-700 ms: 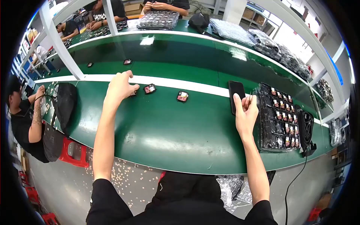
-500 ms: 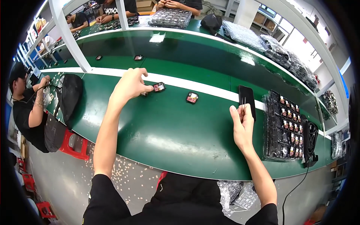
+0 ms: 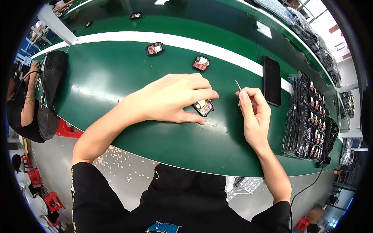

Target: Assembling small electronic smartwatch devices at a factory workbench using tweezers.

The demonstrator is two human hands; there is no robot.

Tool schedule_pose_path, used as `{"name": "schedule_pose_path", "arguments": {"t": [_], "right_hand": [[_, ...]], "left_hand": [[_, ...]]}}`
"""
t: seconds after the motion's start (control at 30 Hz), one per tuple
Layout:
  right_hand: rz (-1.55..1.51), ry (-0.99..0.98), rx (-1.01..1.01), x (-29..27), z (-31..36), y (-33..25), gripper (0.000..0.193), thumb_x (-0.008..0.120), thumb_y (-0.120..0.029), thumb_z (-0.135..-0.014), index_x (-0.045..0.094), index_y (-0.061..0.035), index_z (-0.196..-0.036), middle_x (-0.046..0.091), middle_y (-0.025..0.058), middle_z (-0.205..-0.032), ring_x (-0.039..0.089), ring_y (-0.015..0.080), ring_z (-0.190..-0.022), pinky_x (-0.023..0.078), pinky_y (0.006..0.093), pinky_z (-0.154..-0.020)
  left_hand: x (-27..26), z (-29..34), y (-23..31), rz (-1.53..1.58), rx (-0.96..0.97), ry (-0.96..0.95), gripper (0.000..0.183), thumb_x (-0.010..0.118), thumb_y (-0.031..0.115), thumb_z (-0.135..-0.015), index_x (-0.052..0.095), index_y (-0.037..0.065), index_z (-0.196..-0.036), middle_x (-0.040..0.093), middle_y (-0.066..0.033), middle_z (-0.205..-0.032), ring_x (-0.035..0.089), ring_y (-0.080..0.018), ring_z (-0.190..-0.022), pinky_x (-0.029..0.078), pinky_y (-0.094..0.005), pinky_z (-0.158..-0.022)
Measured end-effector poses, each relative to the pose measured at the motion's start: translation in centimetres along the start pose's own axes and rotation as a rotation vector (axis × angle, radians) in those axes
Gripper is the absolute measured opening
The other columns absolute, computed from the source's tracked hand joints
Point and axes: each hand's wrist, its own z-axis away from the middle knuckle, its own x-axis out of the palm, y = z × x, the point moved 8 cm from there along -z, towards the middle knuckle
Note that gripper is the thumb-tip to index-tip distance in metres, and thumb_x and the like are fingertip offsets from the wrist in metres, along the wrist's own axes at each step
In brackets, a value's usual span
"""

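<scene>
My left hand (image 3: 175, 97) arches over a small black device casing (image 3: 204, 108) on the green worktop (image 3: 163, 143). Thumb and forefinger span the casing's two sides; the hand covers part of it. A white label and a reddish circuit board show in its open face. My right hand (image 3: 254, 116) is closed round slim metal tweezers (image 3: 238, 85), their tip pointing up and left, apart from the casing. Beyond my left hand lie two similar casings, one nearer the middle (image 3: 201, 63) and one farther left (image 3: 154, 49).
A black phone (image 3: 271, 80) lies right of my right hand. Stacked clear trays (image 3: 307, 116) of casings stand at the right, beside a black cable (image 3: 330, 143). Behind a white rail (image 3: 132, 36) runs a green belt with more casings. A co-worker (image 3: 23, 105) sits at the left beside a black bag (image 3: 54, 79).
My left hand has moved right and nearer to me, and a casing now lies beneath it. My right hand still holds the tweezers, now turned toward the left. The view has tilted down.
</scene>
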Motion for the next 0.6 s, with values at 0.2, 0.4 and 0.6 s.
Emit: {"name": "schedule_pose_path", "arguments": {"t": [0.2,0.4,0.6], "right_hand": [[-0.027,0.006,0.038,-0.6,0.3,0.9,0.011,0.073,-0.008,-0.108,0.075,0.0032,-0.110,0.063,-0.0070,-0.078,0.044,-0.0028,-0.064,0.029,0.0190,-0.055],[-0.042,-0.025,0.081,-0.8,0.7,-0.1,0.014,0.078,0.000,-0.103,0.078,0.0063,-0.115,0.069,-0.0050,-0.078,0.054,-0.0032,-0.070,0.036,0.0170,-0.057],[-0.092,-0.066,0.081,-0.5,1.4,0.1,0.013,0.080,0.006,-0.096,0.080,0.0083,-0.109,0.070,-0.0024,-0.080,0.056,-0.0018,-0.069,0.039,0.0181,-0.057]], "left_hand": [[0.0,0.1,-1.1,0.070,-0.101,-0.089,0.062,0.097,0.028,-0.077,0.074,0.009,-0.131,0.067,-0.0081,-0.123,0.067,-0.0323,-0.111,0.055,-0.0435,-0.096],[0.1,0.3,-1.9,0.191,-0.130,-0.119,0.058,0.096,0.024,-0.077,0.076,0.008,-0.129,0.067,-0.0067,-0.118,0.064,-0.0290,-0.104,0.051,-0.0426,-0.095],[0.6,-0.4,-1.9,0.367,-0.227,-0.033,0.051,0.094,0.019,-0.079,0.077,0.006,-0.125,0.068,-0.0068,-0.095,0.054,-0.0214,-0.075,0.048,-0.0370,-0.078]]}}
